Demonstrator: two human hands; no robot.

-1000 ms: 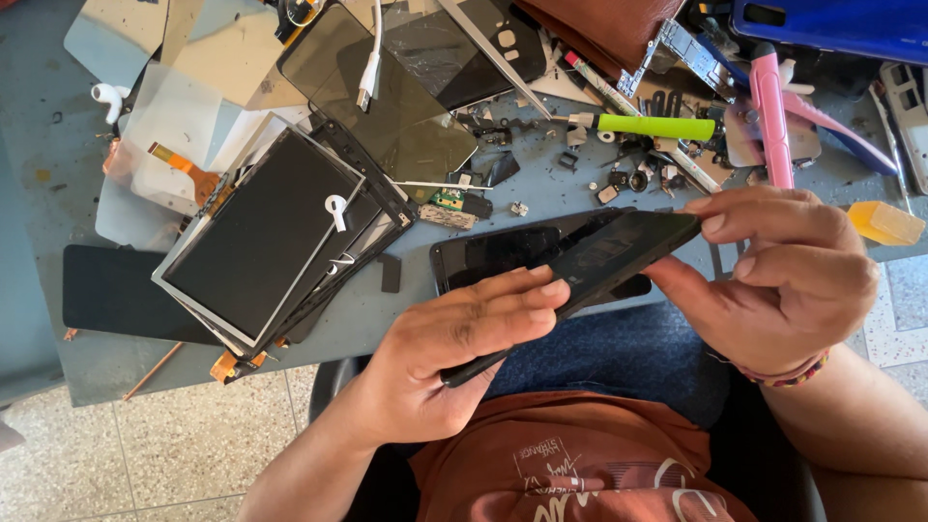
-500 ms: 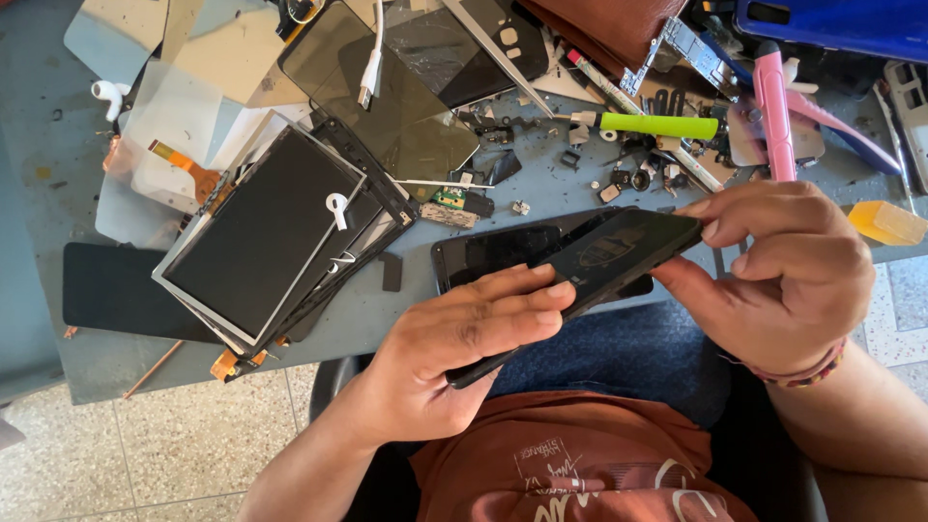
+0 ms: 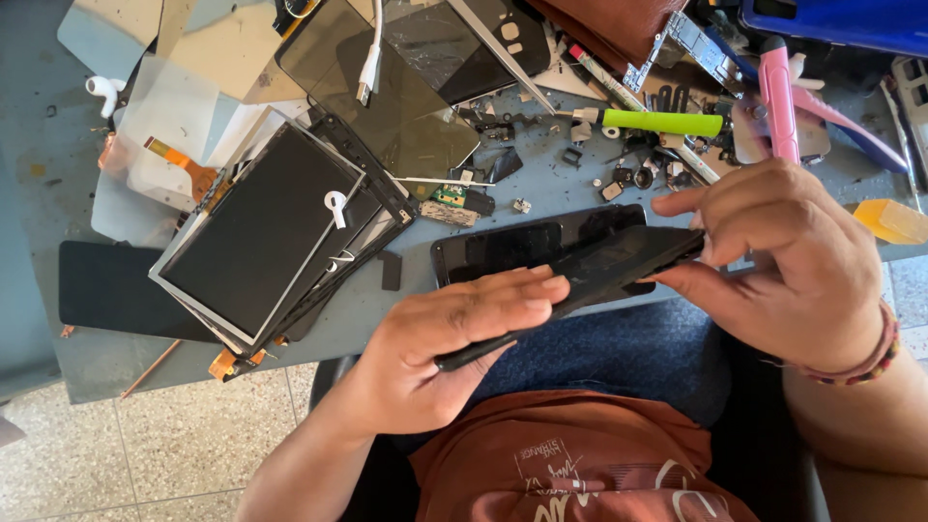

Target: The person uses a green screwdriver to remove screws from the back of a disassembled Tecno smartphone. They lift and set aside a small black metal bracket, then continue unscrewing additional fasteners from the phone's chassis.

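Note:
My left hand [image 3: 445, 353] and my right hand [image 3: 788, 261] hold a thin black phone panel [image 3: 619, 266] between them, tilted edge-on above my lap. The left fingers lie flat over its lower end. At its upper end my right thumb and fingers pinch the edge. A second black phone [image 3: 503, 249] lies flat on the grey table [image 3: 58, 155] just behind the panel.
A stack of dark display panels [image 3: 261, 237] lies left of my hands, a black slab [image 3: 101, 285] beside it. A green-handled screwdriver [image 3: 657, 123], a pink tool [image 3: 778, 92], small loose parts [image 3: 633, 179], white earbuds [image 3: 101, 89] and a yellow pick [image 3: 889, 220] litter the table.
Both hands keep their grip on the panel. The right fingers have shifted slightly along its upper edge. The rest looks the same.

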